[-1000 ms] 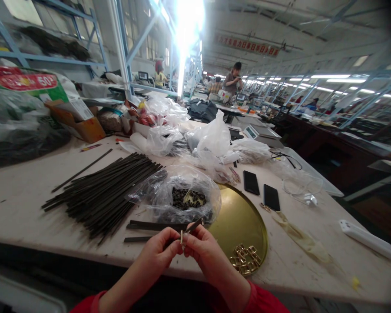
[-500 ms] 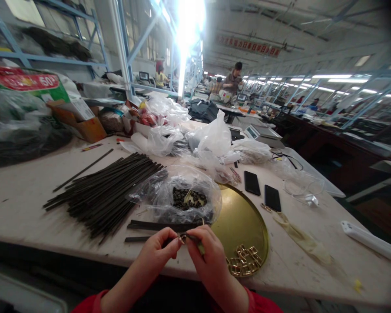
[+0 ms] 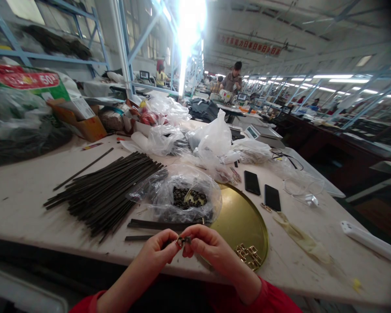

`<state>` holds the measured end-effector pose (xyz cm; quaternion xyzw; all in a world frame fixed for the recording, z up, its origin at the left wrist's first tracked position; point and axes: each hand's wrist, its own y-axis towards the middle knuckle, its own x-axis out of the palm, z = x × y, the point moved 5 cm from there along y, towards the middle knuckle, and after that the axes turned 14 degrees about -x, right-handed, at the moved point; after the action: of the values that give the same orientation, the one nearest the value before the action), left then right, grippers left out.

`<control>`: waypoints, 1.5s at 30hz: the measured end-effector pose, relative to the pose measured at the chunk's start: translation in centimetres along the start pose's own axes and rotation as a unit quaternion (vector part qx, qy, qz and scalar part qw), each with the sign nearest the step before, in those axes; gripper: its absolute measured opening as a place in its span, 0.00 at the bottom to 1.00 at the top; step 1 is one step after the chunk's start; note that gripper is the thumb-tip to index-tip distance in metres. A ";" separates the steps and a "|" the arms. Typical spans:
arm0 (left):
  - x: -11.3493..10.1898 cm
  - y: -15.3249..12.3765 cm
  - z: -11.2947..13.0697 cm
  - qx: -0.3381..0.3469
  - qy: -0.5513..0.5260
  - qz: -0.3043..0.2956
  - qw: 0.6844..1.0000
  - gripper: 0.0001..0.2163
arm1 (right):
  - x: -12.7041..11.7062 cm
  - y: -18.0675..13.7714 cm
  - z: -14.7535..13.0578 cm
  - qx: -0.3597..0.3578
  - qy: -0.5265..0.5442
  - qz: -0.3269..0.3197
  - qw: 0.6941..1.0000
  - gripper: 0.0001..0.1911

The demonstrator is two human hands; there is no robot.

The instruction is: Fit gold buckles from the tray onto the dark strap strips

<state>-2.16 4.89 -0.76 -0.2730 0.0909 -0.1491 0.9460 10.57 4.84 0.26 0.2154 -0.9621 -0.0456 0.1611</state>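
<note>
My left hand (image 3: 158,251) and my right hand (image 3: 208,248) meet at the near table edge, both pinched on a small gold buckle (image 3: 180,240) with a dark strap end threaded at it. Just behind them lie two loose dark straps (image 3: 156,226). A round gold tray (image 3: 239,217) to the right of my hands holds several gold buckles (image 3: 249,255). A clear plastic bag (image 3: 179,198) with small dark parts sits behind my hands. A large pile of dark straps (image 3: 107,191) lies to the left.
Two black phones (image 3: 251,182) (image 3: 272,198) lie right of the tray, with a white charger and cable (image 3: 308,198) and a white remote-like bar (image 3: 368,240) beyond. Plastic bags (image 3: 211,139), a cardboard box (image 3: 81,119) and a scale (image 3: 263,134) crowd the back. A person (image 3: 233,80) stands far off.
The strap end that stuck up between my hands has been drawn down. My right hand has turned and shifted slightly, fingertips now pinching the buckle from the right.
</note>
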 end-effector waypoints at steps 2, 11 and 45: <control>0.2 -0.1 0.1 -0.001 0.009 -0.013 1.000 0.12 | -0.1 0.1 -0.2 0.001 0.011 0.009 1.000 0.14; 0.5 0.0 -0.6 0.023 0.074 -0.017 0.997 0.11 | -1.1 -0.1 0.1 0.081 -0.096 -0.058 0.990 0.11; 1.0 0.1 -0.8 0.101 0.044 0.038 0.993 0.15 | 0.4 -1.5 0.8 -0.230 -0.485 0.055 0.842 0.14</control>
<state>-1.45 4.27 -1.58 -0.1652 0.1273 -0.1329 0.9689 10.52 3.32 -0.63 0.0694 -0.8896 -0.3554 -0.2784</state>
